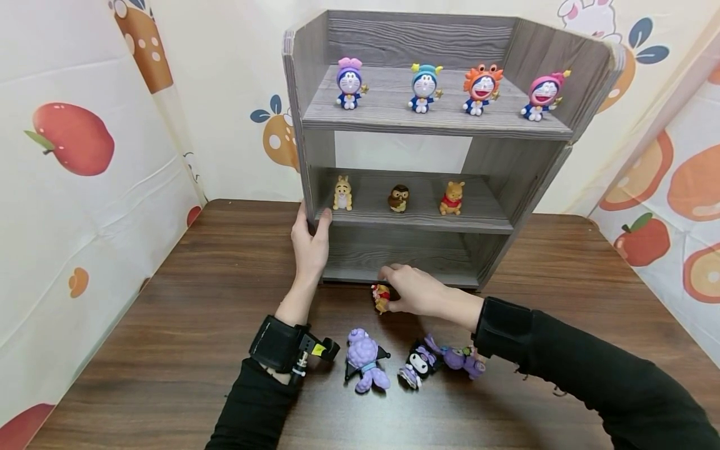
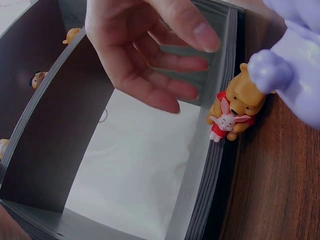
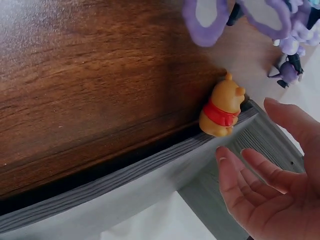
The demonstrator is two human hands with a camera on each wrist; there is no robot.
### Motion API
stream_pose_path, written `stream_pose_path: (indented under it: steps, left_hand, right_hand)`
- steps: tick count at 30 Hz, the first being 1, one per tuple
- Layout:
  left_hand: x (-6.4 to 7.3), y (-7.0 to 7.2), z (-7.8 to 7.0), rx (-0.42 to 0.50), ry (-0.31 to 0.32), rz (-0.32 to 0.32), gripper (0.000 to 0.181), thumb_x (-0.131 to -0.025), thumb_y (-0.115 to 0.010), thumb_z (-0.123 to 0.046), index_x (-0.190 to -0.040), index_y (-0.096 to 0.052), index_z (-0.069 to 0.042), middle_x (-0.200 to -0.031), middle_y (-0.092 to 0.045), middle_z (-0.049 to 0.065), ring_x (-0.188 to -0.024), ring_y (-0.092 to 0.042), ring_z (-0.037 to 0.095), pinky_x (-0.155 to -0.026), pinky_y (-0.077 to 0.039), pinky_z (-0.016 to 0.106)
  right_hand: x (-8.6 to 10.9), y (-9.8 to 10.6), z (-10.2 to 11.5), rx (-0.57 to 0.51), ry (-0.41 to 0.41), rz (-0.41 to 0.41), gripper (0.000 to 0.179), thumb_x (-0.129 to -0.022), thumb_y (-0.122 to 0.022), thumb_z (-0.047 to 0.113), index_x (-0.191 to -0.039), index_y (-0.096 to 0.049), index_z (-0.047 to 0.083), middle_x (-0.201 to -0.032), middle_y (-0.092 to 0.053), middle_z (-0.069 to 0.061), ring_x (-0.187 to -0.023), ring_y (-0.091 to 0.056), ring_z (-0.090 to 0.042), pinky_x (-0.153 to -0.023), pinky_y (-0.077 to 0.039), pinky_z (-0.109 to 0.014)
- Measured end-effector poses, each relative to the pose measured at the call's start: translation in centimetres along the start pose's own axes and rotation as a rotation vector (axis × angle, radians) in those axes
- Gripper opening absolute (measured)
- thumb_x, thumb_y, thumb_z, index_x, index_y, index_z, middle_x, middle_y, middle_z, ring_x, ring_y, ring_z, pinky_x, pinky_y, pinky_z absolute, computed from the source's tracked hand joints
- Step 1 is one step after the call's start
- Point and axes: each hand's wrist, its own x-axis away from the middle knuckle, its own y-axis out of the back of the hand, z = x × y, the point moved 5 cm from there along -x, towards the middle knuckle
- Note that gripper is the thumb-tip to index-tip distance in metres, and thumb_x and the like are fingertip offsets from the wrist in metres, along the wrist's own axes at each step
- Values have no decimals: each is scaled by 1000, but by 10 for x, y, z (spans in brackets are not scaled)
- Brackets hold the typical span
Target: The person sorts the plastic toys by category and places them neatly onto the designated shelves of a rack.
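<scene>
Left grip (image 1: 311, 245) clasps grained grey shelf (image 1: 416, 219); right grip (image 1: 419, 290) gapes empty beside rounded figurine (image 3: 220, 111).

Pale walls (image 1: 225, 75), creased on the left, stand behind and to either side of a brown wood-grain table (image 1: 214, 312). Their print shows red fruit (image 1: 74, 139), orange slices (image 1: 703, 273) and a rabbit (image 1: 587, 17). Light glints on the tabletop.

The head view is evenly bright; soft shadows lie on the tabletop (image 1: 225, 281). Wrist views are dimmer, the right showing glare.
</scene>
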Motion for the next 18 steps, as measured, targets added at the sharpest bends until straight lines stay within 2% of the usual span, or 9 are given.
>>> stream_pose_path:
  steps: [11, 18]
  left_hand:
    - [0, 1, -1, -4, 2, 1, 42, -88, -46, -1, -128, -38, 8, -123, -46, 25, -115, -42, 31, -93, -33, 38]
    - [0, 1, -1, -16, 3, -12, 41, -87, -47, -1, -127, -41, 8, -121, -48, 25, -113, -44, 31, -92, -34, 38]
  right_hand:
    - [-13, -9, 2, 18, -25, 80, 50, -69, -76, 22, -108, -54, 1, -105, -55, -13, -93, -56, -26, -74, -46, -35]
    - [-18, -14, 5, 56, -24, 123, 47, -65, -79, 21, -102, -55, 2, -94, -56, -9, -84, -57, -21, -69, -47, -32]
